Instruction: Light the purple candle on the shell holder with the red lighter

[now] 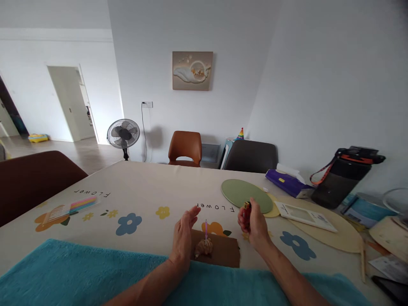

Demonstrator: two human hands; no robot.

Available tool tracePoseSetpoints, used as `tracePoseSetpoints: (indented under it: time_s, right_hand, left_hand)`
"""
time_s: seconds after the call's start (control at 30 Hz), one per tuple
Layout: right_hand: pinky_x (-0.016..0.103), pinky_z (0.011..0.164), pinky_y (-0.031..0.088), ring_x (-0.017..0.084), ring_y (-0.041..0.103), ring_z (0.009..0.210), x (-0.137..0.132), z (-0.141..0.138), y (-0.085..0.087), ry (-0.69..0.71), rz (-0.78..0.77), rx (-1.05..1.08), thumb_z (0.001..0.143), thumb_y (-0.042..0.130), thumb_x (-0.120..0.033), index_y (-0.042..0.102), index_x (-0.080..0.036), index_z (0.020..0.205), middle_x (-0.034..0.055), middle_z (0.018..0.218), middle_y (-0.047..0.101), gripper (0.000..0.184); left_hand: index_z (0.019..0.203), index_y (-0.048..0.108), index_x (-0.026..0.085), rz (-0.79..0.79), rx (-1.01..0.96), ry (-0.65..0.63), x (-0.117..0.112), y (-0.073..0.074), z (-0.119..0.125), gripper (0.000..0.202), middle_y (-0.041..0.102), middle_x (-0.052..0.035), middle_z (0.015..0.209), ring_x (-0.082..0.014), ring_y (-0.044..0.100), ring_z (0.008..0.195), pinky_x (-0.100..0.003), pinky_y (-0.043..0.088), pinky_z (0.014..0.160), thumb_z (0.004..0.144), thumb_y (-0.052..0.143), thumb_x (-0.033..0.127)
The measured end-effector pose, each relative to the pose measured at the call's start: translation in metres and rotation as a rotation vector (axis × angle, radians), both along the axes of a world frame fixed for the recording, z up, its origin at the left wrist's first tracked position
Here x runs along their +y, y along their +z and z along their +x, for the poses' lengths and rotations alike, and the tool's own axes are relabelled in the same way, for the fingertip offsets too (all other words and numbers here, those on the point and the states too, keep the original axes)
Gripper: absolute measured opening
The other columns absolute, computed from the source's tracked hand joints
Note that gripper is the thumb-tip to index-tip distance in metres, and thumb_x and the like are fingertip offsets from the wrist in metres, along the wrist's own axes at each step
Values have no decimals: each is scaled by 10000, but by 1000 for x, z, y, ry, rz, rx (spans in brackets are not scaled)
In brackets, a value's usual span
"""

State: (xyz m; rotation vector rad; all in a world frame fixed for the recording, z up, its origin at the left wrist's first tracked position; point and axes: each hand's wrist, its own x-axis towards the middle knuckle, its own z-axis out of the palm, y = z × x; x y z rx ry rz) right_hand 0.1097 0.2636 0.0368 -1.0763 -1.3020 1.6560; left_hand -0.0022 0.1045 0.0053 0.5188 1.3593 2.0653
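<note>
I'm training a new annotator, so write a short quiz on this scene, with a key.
1. Which hand holds the small red lighter?
2. True or false: the thin purple candle stands upright from the brown ridged pastry-like piece.
3. What lies beneath that piece? (a) a purple tissue box; (b) a flat brown rectangular board; (c) a green oval mat.

Key: 1. the right hand; 2. true; 3. b.

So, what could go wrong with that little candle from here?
1. If lit, the red lighter in the right hand might singe the left hand, held close beside the thin candle.
2. The candle stands in a small, lumpy brown piece, so a bump could perhaps tip it.
3. The blue towel lies close by; a stray flame might catch it.
</note>
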Motion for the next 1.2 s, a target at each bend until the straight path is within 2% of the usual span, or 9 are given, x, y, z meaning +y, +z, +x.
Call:
tracePoseSetpoints:
  time_s: [0.2, 0.4, 0.8, 1.2]
  right_hand:
    - [190, 322, 228, 70, 315, 325, -31, -10, 8, 187, 56, -98, 812, 390, -584, 445, -177, 510, -25, 404, 387, 510]
    - [194, 334, 252, 76, 342, 345, -53, -13, 15, 277, 89, -149, 821, 349, -623, 442, -174, 503, -17, 414, 399, 558]
    - [200, 334, 277, 79, 343, 325, -43, -12, -2, 226, 144, -89, 840, 327, -608, 462, -174, 491, -8, 391, 408, 573]
    - [213, 342, 275, 82, 336, 328, -40, -12, -5, 197, 151, -67, 841, 318, -605, 445, -183, 483, -13, 386, 401, 568]
  left_hand:
    - [1111, 640, 173, 9, -3, 8, 1, 2, 0, 448, 619, -100, 1226, -251, 518, 1190, -416, 347, 1052, 907, 348, 445]
    - [1113, 636, 184, -21, 5, 19, 2, 0, -1, 444, 618, -95, 1231, -254, 525, 1186, -421, 353, 1047, 904, 352, 455]
    - [1091, 647, 167, -11, -38, 41, 2, -3, -1, 441, 617, -109, 1231, -251, 531, 1184, -411, 349, 1048, 893, 375, 452]
    - [1107, 641, 177, 8, 6, 33, 2, -7, -2, 445, 624, -96, 1223, -241, 532, 1180, -396, 361, 1044, 907, 354, 452]
